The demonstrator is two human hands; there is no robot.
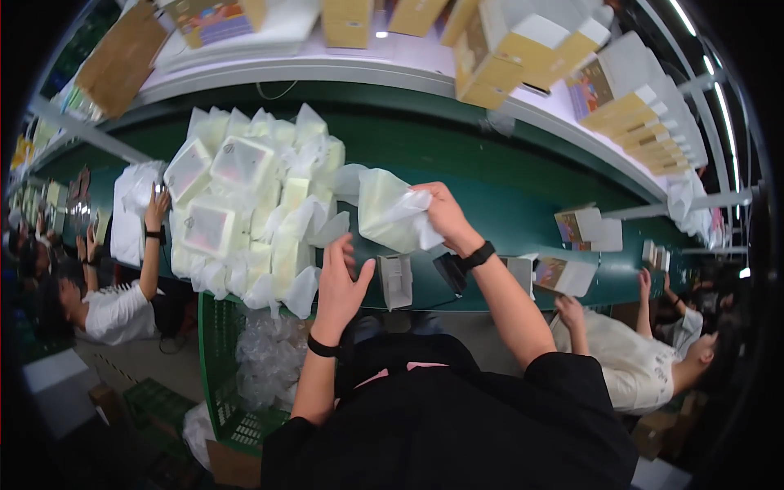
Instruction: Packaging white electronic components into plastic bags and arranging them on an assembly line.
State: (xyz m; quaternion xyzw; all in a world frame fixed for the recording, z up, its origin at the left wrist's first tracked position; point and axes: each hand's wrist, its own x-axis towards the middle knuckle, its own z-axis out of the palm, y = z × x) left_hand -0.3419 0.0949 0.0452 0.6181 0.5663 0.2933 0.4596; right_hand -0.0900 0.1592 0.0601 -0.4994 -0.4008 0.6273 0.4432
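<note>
Wrapped box (389,208), pale yellow inside a translucent white bag, sits near the middle of our view, just right of a large pile of similar wrapped boxes (265,184). Our right hand (445,216) has its fingers closed on the loose white plastic at the box's right side; we cannot tell whether the box rests on the green bench (506,175) or is lifted slightly above it. Our left hand (345,282) is near the lower left of the box, palm turned inward, fingers extended and thumb spread well away from them, with nothing visible in its grip. Each of our wrists wears a black band.

Between our forearms, near the bench's front edge, we see a small grey-white open tray (398,282) and, to its right, a dark device (451,273) partly hidden by our right wrist. Farther right lies a brown-and-white carton (565,277). Below the pile, a green crate (214,367) holds crumpled clear plastic (269,355). Across the bench, a pale shelf (359,72) bears yellow cartons (490,65). Co-workers in light shirts are at our left (118,314) and right (616,359).
</note>
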